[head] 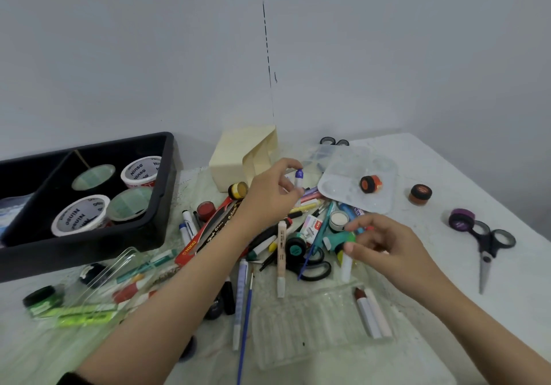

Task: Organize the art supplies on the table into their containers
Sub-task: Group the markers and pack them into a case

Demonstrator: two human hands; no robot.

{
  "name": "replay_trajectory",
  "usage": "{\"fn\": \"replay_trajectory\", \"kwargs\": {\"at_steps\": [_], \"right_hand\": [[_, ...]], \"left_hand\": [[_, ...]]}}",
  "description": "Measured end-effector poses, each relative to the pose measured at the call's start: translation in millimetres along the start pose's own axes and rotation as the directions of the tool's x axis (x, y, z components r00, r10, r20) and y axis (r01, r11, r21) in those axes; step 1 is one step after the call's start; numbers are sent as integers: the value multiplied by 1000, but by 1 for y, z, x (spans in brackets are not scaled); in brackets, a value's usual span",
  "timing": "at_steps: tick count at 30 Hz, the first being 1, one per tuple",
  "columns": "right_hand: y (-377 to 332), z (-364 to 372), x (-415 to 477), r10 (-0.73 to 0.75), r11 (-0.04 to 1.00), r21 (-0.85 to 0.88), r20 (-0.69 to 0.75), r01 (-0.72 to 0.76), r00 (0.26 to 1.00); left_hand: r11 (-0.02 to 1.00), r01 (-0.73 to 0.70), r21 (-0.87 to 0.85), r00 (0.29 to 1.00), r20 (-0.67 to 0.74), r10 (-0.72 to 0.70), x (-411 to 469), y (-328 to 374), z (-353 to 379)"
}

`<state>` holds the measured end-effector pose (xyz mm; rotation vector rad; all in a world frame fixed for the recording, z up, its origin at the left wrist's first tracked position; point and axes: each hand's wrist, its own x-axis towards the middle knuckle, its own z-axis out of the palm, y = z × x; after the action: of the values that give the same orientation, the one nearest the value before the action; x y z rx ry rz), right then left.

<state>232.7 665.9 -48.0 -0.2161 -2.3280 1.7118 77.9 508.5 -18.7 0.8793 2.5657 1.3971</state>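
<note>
View from a head-worn camera looking down at a pale table [417, 158] in a room corner, strewn with art supplies. The person's left hand [272, 192] is raised above the middle of the clutter. Its thumb and curled fingers pinch a short blue-tipped stick [299, 177] with a white wrapped body, held nearly upright and clear of everything below. The right hand [384, 246] hovers low over the pile of pens and markers [268, 244], fingers loosely curled near a green-ended piece [347, 239]; whether it has hold of anything cannot be told. At far left sits a black tray [167, 182] holding tape rolls and cups. Near the front lies a clear ridged case [298, 322] with two pale sticks [374, 313] resting in its grooves, which looks the likely home for the blue one. To the right are a clear paint palette [343, 188] carrying an orange pot [369, 183], and black scissors [489, 247]. The blue-tipped stick looks very light and rigid, probably a crayon or pastel, so it is likely brittle if bent or dropped and apt to smear at the coloured tip. Its wrapper appears smooth; a gentle pinch around the middle of the wrapped body, as here, seems safest, keeping fingers off the blue end.
</note>
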Motion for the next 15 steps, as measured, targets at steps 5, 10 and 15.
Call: {"fn": "replay_trajectory", "kwargs": {"at_steps": [5,10,15], "right_hand": [[12,-4,-20,19,984,-177,144,7,989],[22,-4,-28,45,955,-295,199,16,979],[29,-6,-33,2,922,-378,234,89,972]], "left_hand": [[967,157,-200,982,134,-131,-49,16,10],[950,231,-210,954,240,-179,-85,13,28],[938,282,-201,934,283,-220,-106,11,40]]}}
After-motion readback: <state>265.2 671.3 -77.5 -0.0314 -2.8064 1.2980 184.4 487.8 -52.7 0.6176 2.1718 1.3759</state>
